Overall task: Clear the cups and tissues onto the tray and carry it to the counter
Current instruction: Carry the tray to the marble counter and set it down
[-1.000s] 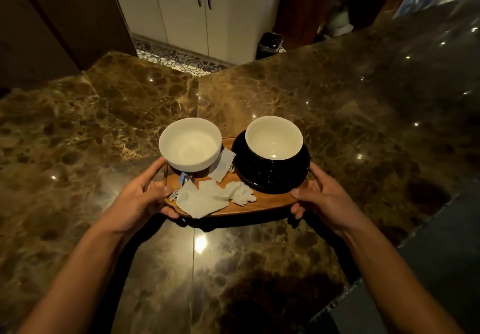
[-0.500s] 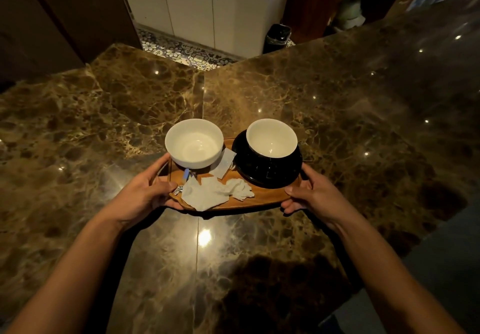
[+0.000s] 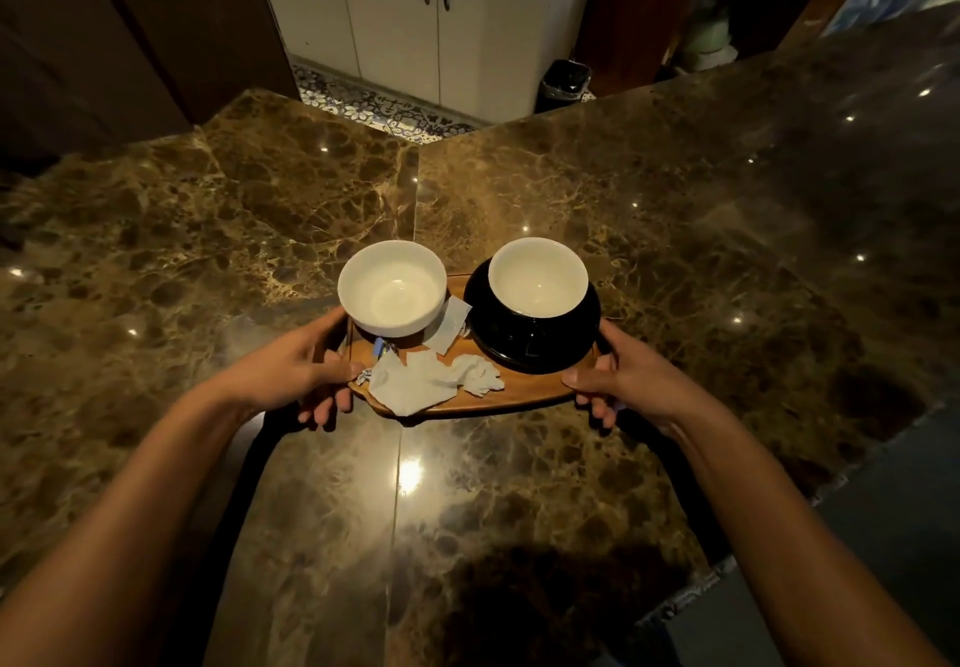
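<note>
A wooden tray (image 3: 524,392) is over the brown marble counter (image 3: 675,230), casting a shadow under its front edge. On it stand a white cup (image 3: 393,288) at the left and a black cup with a white inside (image 3: 537,275) on a black saucer (image 3: 535,349) at the right. Crumpled white tissues (image 3: 431,380) and a small white packet (image 3: 451,324) lie in front of the cups. My left hand (image 3: 296,367) grips the tray's left end, thumb on top. At the right end, my right hand (image 3: 631,380) holds the tray the same way.
The marble counter bends in an L, with a seam (image 3: 408,261) down the middle. Behind it are white cabinets (image 3: 410,6), a patterned tile floor (image 3: 384,108) and a small black bin (image 3: 566,79). A dark wooden wall (image 3: 130,27) stands at the left.
The tray, held in both hands, has moved forward away from me over the counter. The view has shifted so that more of the cabinets and floor behind shows.
</note>
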The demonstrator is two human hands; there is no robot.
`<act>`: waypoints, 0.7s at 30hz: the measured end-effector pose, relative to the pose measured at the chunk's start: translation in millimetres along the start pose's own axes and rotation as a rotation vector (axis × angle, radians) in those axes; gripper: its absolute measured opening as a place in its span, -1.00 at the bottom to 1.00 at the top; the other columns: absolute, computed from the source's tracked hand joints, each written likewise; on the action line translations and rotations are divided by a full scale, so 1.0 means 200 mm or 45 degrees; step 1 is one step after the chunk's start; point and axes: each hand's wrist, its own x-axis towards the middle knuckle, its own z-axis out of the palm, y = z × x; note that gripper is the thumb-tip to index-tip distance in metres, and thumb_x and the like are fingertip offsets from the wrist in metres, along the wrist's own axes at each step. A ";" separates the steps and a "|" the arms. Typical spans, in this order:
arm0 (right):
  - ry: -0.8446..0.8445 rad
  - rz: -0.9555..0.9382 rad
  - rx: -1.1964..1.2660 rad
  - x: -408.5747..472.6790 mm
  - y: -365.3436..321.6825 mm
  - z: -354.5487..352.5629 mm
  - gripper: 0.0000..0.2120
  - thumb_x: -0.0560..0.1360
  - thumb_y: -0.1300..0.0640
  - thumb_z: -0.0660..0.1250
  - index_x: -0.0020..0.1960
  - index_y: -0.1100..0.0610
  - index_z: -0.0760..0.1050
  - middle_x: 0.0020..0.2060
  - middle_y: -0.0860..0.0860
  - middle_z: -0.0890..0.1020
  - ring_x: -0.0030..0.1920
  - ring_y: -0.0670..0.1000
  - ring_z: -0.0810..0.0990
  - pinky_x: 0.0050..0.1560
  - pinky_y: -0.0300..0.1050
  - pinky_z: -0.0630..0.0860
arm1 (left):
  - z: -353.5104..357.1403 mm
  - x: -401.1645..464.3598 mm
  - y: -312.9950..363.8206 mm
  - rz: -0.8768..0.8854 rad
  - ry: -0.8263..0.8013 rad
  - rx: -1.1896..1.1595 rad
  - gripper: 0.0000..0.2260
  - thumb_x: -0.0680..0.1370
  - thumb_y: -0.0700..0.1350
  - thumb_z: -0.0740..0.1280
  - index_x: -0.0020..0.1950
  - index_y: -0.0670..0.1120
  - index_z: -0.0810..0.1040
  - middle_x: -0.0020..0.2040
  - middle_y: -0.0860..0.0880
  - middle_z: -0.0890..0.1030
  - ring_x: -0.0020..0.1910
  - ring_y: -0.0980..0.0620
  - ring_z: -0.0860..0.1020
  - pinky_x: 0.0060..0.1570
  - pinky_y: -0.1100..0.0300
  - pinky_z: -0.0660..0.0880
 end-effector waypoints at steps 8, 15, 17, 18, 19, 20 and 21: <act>0.009 0.010 -0.285 0.01 0.00 -0.04 -0.27 0.50 0.15 0.49 0.53 -0.14 0.21 -0.38 0.12 0.59 -0.52 -0.01 0.45 -0.51 -0.15 0.39 | 0.03 -0.01 0.01 -0.009 0.064 0.107 -0.41 0.66 -0.30 0.29 0.47 0.21 0.11 -0.27 -0.30 0.66 -0.45 -0.13 0.61 -0.48 0.10 0.57; 0.124 -0.020 -0.294 -0.02 0.01 -0.01 -0.23 0.48 0.17 0.51 0.54 -0.13 0.21 -0.33 0.13 0.69 -0.55 -0.02 0.44 -0.55 -0.20 0.36 | 0.07 -0.05 0.01 -0.025 0.202 0.141 -0.26 0.66 -0.30 0.30 0.68 0.09 -0.03 -0.26 -0.29 0.67 -0.43 -0.12 0.62 -0.43 0.06 0.59; 0.116 -0.030 -0.261 -0.02 0.01 -0.01 -0.23 0.47 0.20 0.52 0.55 -0.06 0.22 -0.33 0.15 0.69 -0.54 -0.01 0.46 -0.55 -0.19 0.38 | 0.10 -0.07 0.01 -0.036 0.261 0.174 -0.26 0.66 -0.28 0.30 0.68 0.10 -0.03 -0.25 -0.27 0.68 -0.41 -0.13 0.63 -0.39 0.03 0.61; 0.113 -0.033 -0.256 -0.02 0.02 -0.01 -0.23 0.47 0.20 0.52 0.55 -0.03 0.22 -0.32 0.16 0.68 -0.54 -0.01 0.47 -0.55 -0.19 0.39 | 0.11 -0.08 0.02 -0.054 0.290 0.195 -0.26 0.66 -0.27 0.31 0.68 0.11 -0.03 -0.24 -0.26 0.68 -0.39 -0.13 0.65 -0.38 0.04 0.61; 0.105 -0.029 -0.257 -0.02 0.02 -0.01 -0.22 0.46 0.21 0.53 0.55 -0.02 0.22 -0.31 0.17 0.68 -0.53 -0.01 0.49 -0.55 -0.18 0.41 | 0.12 -0.08 0.03 -0.075 0.308 0.222 -0.27 0.66 -0.26 0.31 0.68 0.11 -0.03 -0.23 -0.26 0.69 -0.38 -0.12 0.66 -0.37 0.05 0.62; 0.091 -0.018 -0.266 -0.02 0.01 -0.02 -0.21 0.46 0.21 0.53 0.56 -0.01 0.21 -0.30 0.17 0.69 -0.52 -0.01 0.51 -0.53 -0.17 0.44 | 0.13 -0.09 0.05 -0.099 0.322 0.266 -0.27 0.67 -0.24 0.31 0.68 0.12 -0.03 -0.21 -0.25 0.69 -0.38 -0.11 0.67 -0.38 0.08 0.62; 0.064 -0.005 -0.281 -0.03 0.00 -0.03 -0.20 0.46 0.21 0.53 0.56 0.00 0.19 -0.28 0.17 0.70 -0.49 0.00 0.55 -0.51 -0.15 0.47 | 0.14 -0.09 0.07 -0.135 0.334 0.347 -0.28 0.67 -0.22 0.31 0.68 0.13 -0.03 -0.18 -0.24 0.70 -0.38 -0.09 0.68 -0.39 0.10 0.62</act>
